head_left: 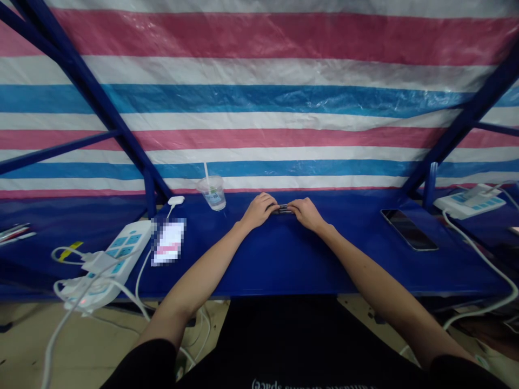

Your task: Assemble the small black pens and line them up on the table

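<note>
Both my hands meet at the far middle of the blue table. My left hand (259,209) has its fingers closed around the left end of a small bundle of thin dark rods (284,208). The right end of the same bundle is gripped by my right hand (307,213). Only a short stretch of the rods shows between the hands, so their exact kind cannot be made out. They lie level, at or just above the tabletop (275,265).
Left of my hands stands a clear plastic cup (213,195) with a straw. Further left are a lit, blurred-out screen (168,243) and a white power strip (125,251) with cables. A dark phone (408,229) and another power strip (472,202) lie right. Striped sheeting (284,97) hangs behind.
</note>
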Motion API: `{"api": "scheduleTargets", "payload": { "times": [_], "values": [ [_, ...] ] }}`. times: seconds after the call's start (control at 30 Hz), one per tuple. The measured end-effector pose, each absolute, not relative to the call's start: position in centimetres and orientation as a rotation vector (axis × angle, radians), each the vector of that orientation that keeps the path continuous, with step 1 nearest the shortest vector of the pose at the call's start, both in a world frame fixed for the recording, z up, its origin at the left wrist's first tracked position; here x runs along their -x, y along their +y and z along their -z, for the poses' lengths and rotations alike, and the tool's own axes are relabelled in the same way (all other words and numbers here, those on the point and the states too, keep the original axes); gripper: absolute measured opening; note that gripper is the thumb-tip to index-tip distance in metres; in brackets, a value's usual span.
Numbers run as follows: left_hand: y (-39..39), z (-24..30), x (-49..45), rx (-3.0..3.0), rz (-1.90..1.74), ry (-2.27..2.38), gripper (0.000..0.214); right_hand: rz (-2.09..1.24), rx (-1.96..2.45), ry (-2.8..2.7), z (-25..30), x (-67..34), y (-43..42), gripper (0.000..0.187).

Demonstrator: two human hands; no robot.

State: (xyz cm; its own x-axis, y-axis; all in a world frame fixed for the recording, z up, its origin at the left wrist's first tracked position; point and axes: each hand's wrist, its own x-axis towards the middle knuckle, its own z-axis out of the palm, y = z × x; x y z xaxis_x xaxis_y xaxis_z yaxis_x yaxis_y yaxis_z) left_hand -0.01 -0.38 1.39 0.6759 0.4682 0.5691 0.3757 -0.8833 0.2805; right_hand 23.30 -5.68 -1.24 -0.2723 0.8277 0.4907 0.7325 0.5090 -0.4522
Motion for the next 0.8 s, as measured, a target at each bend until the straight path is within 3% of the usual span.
{"api": "scheduleTargets", "payload": {
  "times": [0.43,0.63,0.8],
  "values": [
    [-0.19,-1.61,-0.37,-2.788,-0.958,0.708,0.051,0.07,1.253,-2.079,0.88,-22.96,-6.27,0.018],
    [-0.22,-1.08,-0.06,-2.774,-0.998,0.635,0.027,0.038,1.257,-2.071,0.99,-23.2,-6.35,0.019],
    [-0.24,-1.01,-0.07,-2.786,-1.067,0.598,0.021,-0.001,1.263,-2.063,1.39,-23.23,-6.53,0.023]
  ]
}}
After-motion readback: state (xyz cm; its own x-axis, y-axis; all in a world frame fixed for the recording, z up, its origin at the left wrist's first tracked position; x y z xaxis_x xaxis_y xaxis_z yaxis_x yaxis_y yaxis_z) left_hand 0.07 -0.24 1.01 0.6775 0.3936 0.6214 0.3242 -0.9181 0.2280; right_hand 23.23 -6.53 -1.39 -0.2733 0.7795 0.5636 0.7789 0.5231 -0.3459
